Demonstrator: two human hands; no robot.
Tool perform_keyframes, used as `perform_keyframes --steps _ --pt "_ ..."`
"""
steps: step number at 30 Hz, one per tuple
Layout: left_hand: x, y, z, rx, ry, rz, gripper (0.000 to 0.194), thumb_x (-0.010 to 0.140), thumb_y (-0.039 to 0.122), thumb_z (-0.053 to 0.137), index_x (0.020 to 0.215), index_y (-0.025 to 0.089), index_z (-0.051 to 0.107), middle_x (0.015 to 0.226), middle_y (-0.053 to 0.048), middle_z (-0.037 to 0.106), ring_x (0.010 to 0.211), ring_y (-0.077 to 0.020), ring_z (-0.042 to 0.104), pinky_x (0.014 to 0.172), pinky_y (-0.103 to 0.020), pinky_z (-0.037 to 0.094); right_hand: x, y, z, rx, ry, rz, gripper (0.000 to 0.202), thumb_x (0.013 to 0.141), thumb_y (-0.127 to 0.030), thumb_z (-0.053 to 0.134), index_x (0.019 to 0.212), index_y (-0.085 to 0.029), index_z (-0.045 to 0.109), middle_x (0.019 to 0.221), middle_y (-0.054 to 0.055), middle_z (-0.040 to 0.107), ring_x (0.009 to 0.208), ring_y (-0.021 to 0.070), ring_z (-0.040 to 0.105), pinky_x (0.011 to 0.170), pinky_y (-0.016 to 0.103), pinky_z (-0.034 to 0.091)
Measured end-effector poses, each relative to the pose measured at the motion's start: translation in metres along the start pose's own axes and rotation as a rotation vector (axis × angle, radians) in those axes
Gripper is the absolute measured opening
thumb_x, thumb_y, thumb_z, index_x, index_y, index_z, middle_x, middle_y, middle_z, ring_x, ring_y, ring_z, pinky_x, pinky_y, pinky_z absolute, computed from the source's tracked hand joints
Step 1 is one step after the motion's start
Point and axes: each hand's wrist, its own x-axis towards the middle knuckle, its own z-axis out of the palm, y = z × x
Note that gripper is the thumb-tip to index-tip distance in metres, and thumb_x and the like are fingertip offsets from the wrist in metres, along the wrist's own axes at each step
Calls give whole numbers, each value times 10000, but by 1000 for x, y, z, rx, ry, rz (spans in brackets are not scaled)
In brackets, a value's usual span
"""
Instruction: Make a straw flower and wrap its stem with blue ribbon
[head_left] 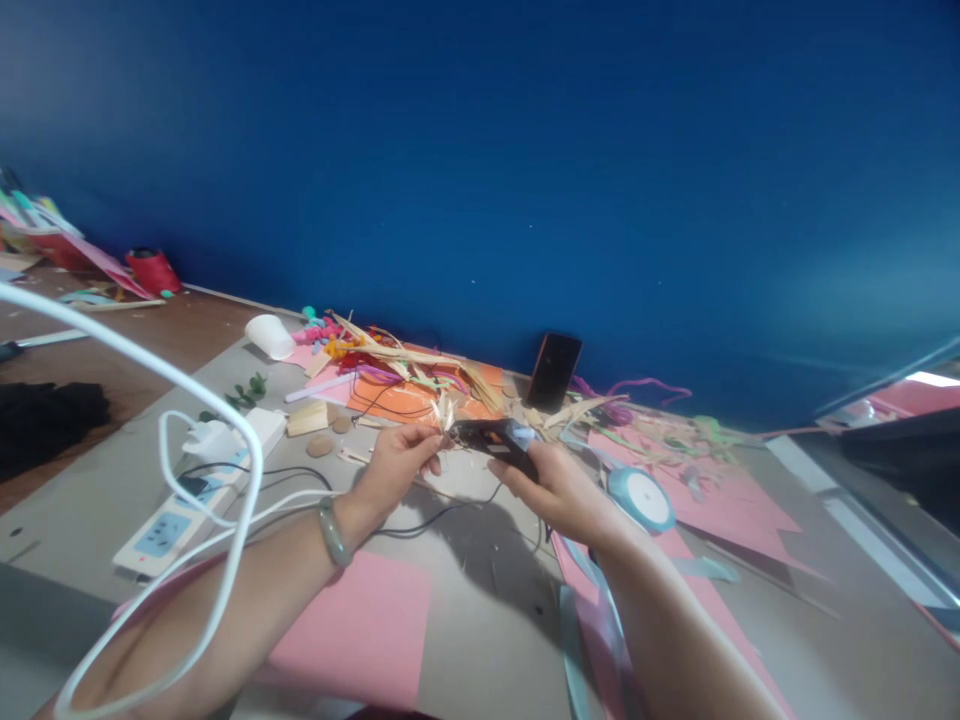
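Note:
My left hand (405, 458), wearing a green bangle (334, 532) at the wrist, is pinched closed on a small tuft of pale husk-like strips (444, 410). My right hand (546, 480) is wrapped round a black glue gun (491, 437), whose nose points left and meets the tuft close to my left fingertips. Whether the nozzle touches the strips cannot be made out. A thin black cord (427, 525) runs across the table below both hands. Behind them lie orange paper (397, 398) and a heap of dry strips (420, 358).
A white power strip (169, 530) and looping white cable (251, 480) are at left. A phone (555, 372) leans on the blue wall (480, 180). Right of my hand is a blue ribbon roll (641, 498). Pink paper (367, 625) lies in front; a white cup (270, 337) rests tipped over behind.

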Motion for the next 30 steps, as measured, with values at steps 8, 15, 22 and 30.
perform_keyframes --steps 8,15,22,30 --pt "-2 2 1 17 -2 -1 237 686 351 726 701 117 692 493 0 593 434 -81 490 439 -201 317 0 -3 -2 -3 15 18 329 865 -380 447 598 -198 389 475 -45 369 448 94 328 473 249 240" --pt "-1 2 1 3 7 -6 247 672 361 736 696 120 687 519 -5 611 439 -85 496 437 -206 318 0 0 -1 3 -9 13 312 870 -388 446 632 -189 426 492 -48 371 455 93 335 479 245 243" --pt "-2 4 2 -2 7 -4 254 666 363 740 679 118 676 478 7 582 428 -86 492 437 -205 327 0 -1 0 6 -11 4 307 873 -382 444 637 -187 427 503 -46 377 460 91 336 475 240 245" --pt "-2 4 1 3 -3 -10 236 669 349 738 676 120 684 487 4 589 430 -79 483 441 -199 329 0 0 0 18 -5 16 313 867 -390 456 629 -188 437 493 -45 378 462 95 341 474 243 254"
